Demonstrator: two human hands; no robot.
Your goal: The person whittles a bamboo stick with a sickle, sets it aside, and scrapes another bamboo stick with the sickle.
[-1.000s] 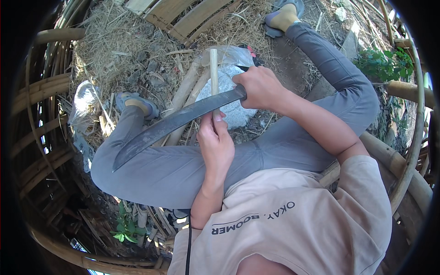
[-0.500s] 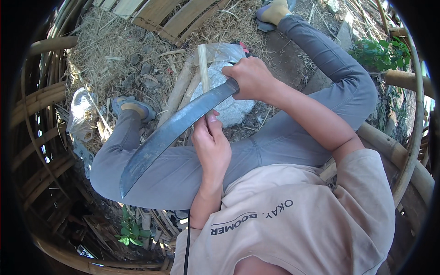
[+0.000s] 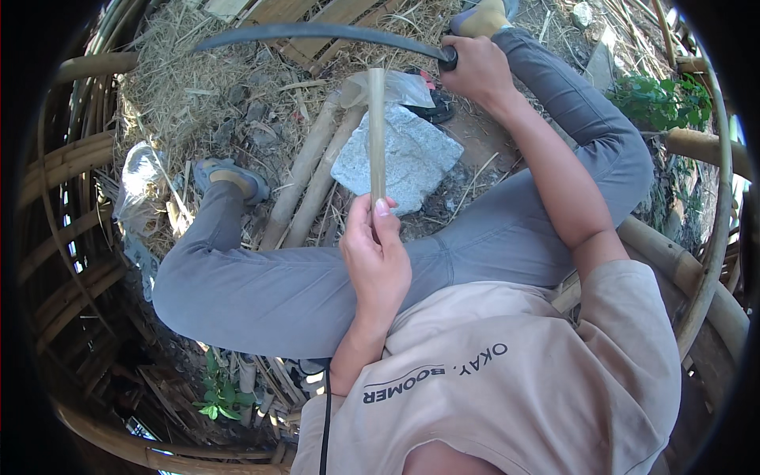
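My left hand (image 3: 375,245) grips the lower end of a bamboo strip (image 3: 377,134), pale and narrow, which points away from me. Behind the strip lies a flat grey-white stone (image 3: 423,154) on the ground. Farther out and to the right, my right hand (image 3: 479,70) is closed round the handle of a machete (image 3: 324,31). Its long dark blade reaches leftward, beyond the strip's far end and apart from it. Most of the handle is hidden by my fingers.
Two bamboo poles (image 3: 305,170) lie left of the stone, and a clear plastic bag (image 3: 404,87) lies beyond it. Slatted wood (image 3: 317,39) stands at the far side. Straw shavings (image 3: 178,87) cover the ground at left. Bamboo rails (image 3: 704,150) curve round at right.
The machete has lifted off the bamboo strip and swung away from me, with my right hand moving farther out and right. My left hand and the strip have shifted slightly right.
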